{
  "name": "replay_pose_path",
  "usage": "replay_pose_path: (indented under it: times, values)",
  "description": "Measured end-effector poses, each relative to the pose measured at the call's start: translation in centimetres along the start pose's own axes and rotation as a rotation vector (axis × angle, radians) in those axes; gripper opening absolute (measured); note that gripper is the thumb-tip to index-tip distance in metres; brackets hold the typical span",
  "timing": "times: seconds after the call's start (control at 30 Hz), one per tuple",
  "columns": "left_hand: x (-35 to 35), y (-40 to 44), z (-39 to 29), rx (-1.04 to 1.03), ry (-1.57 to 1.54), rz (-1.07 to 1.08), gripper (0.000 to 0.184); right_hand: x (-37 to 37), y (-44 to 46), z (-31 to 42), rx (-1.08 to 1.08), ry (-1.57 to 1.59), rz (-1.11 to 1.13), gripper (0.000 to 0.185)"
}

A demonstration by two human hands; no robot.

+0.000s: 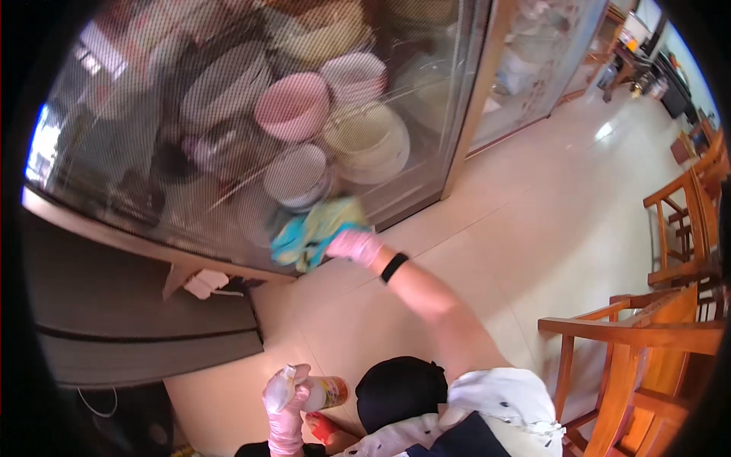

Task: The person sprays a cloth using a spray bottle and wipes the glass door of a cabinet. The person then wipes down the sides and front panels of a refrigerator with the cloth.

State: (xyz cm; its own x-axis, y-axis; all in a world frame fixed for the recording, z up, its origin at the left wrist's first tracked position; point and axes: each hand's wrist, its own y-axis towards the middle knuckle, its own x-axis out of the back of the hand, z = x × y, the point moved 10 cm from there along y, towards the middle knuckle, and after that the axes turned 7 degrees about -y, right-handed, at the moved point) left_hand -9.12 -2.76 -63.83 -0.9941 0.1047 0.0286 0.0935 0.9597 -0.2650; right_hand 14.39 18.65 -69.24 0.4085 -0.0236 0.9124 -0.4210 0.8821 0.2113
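My right hand [356, 247], in a pink glove and with a black band on the wrist, is closed on a blurred blue, green and yellow cloth [320, 231]. The cloth lies against the lower part of a dotted glass cabinet door [228, 171]. Lower down, nearer my body, my left hand [288, 404] wears a pink glove too and is wrapped around a spray bottle [327, 392]. The bottle has a white spray head and a colourful label. Behind the glass are stacked bowls, among them a pink bowl [293, 107].
A dark grey panel [137, 297] stands below the cabinet on the left, beside a small white object [209, 284]. Wooden chairs [632, 343] stand on the right. Pale floor tiles [487, 236] run toward the back, past another glass panel [533, 61].
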Motion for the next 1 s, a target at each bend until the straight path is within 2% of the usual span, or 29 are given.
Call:
replay_pose_path:
  times: [0.03, 0.1, 0.17, 0.23, 0.3, 0.33, 0.43, 0.47, 0.5, 0.53, 0.6, 0.63, 0.67, 0.73, 0.87, 0.9, 1.0]
  values:
    - [0.0, 0.2, 0.3, 0.009, -0.041, -0.009, 0.042, 8.1, -0.5, -1.3, -0.023, 0.054, -0.195, 0.055]
    - [0.3, 0.4, 1.5, 0.051, -0.098, 0.005, 0.043, 24.5, -3.8, -3.2, -0.013, 0.202, -0.74, 0.058]
    - [-0.1, 1.0, 2.0, 0.077, -0.077, 0.014, 0.043, 35.2, -7.0, -3.3, 0.025, 0.088, -1.089, 0.059]
    - [-0.1, 1.2, 2.8, 0.095, -0.062, 0.007, 0.042, 39.4, -9.0, -3.0, 0.006, -0.091, -1.23, 0.055]
    - [-0.1, 1.9, 3.0, 0.065, -0.011, 0.031, 0.051, 39.6, -10.1, -5.0, -0.027, -0.018, -1.304, 0.051]
    - [0.0, 2.0, 3.2, 0.07, -0.009, 0.031, 0.051, 38.2, -10.4, -7.5, -0.051, 0.15, -1.311, 0.049]
    - [0.8, 1.7, 2.9, 0.072, -0.027, -0.036, 0.044, 27.5, -11.2, -17.4, -0.185, 1.04, -1.301, 0.043]
    - [0.8, 1.5, 2.8, 0.081, -0.036, -0.036, 0.046, 22.8, -13.9, -21.1, -0.287, 0.608, -1.524, 0.026]
    - [0.7, 1.3, 2.7, 0.086, -0.042, -0.038, 0.048, 18.8, -14.7, -20.3, -0.395, 0.16, -1.333, 0.021]
    - [0.7, 1.3, 2.6, 0.076, -0.032, -0.048, 0.048, 11.1, -16.7, -24.6, -0.499, 0.924, -1.475, 0.027]
    - [0.8, 0.6, 2.8, 0.124, -0.033, -0.075, 0.05, -1.8, -19.4, -27.7, -1.245, 1.136, -1.224, 0.046]
    - [1.2, 0.5, 3.2, 0.136, 0.021, -0.092, 0.048, -8.1, -20.6, -27.7, -1.535, 1.283, -1.045, 0.057]
    - [1.1, 0.3, 3.0, 0.136, 0.038, -0.093, 0.048, -11.4, -20.7, -26.4, -1.615, 1.265, -1.023, 0.057]
    - [0.4, 0.7, 2.3, 0.092, 0.032, -0.1, 0.043, -14.5, -17.3, -20.9, -1.477, 1.011, -1.024, 0.057]
    - [-1.2, 2.4, 1.6, 0.068, 0.104, -0.058, 0.043, -20.0, -6.1, -5.6, -0.909, 0.479, -0.605, 0.061]
    - [-1.9, 2.8, 1.0, 0.043, 0.1, -0.013, 0.045, -19.9, -5.3, -4.1, -0.829, 0.443, -0.581, 0.063]
    - [-1.8, 2.4, -0.9, 0.025, 0.096, 0.016, 0.05, -19.1, -8.7, -10.7, -1.113, 0.693, -0.781, 0.064]
